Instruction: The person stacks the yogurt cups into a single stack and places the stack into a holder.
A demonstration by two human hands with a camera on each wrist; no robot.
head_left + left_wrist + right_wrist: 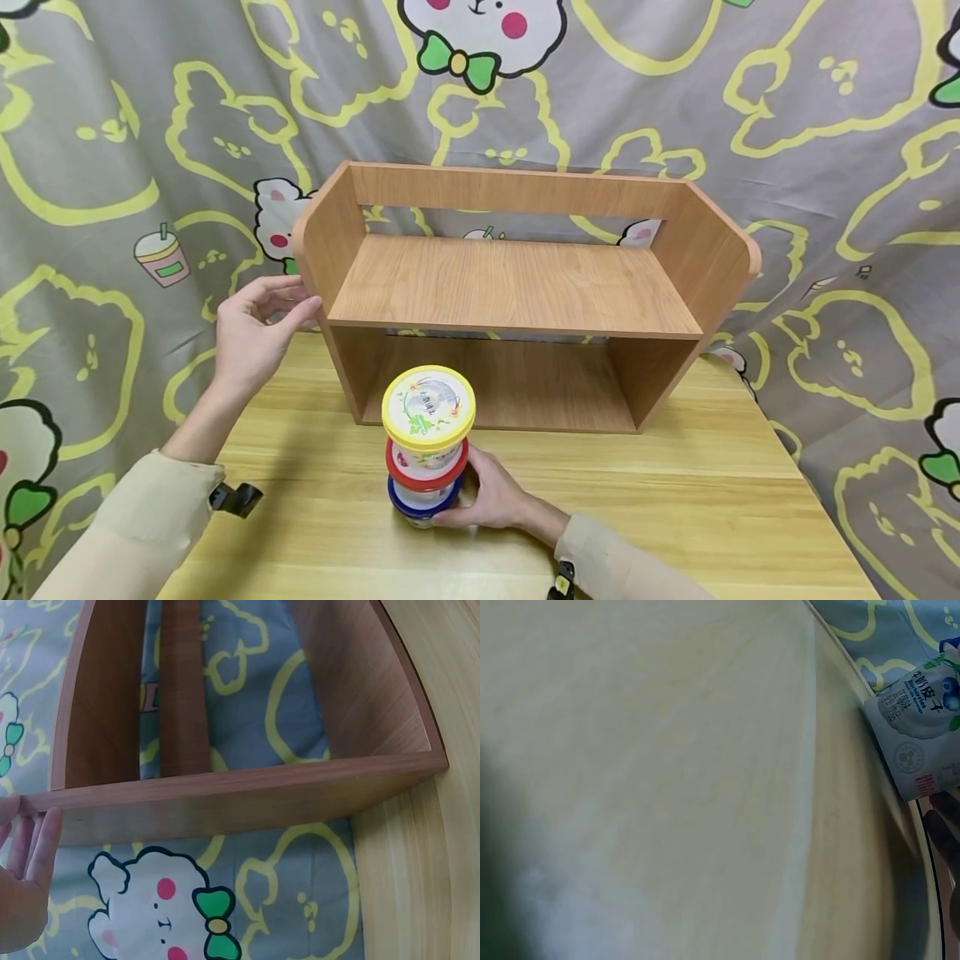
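Note:
In the head view, three round tubs stand in one stack. On top is a yellow-lidded tub (pixel 428 410), below it a red-lidded tub (pixel 426 477), and lowest a blue-lidded tub (pixel 422 502). My right hand (pixel 498 492) grips the lowest tub from the right, thumb at its front and fingers behind. A white tub wall with a blueberry picture (pixel 922 727) shows at the right of the right wrist view. The left side panel of a wooden two-tier shelf (pixel 517 283) meets the thumb and fingertips of my left hand (pixel 255 329), which are extended against its edge.
The shelf stands on a light wooden table (pixel 675 500), behind the stack. Both its upper board (pixel 495 287) and lower compartment (pixel 540 383) face me. A grey curtain with cartoon animals (pixel 825 167) hangs behind and along both sides.

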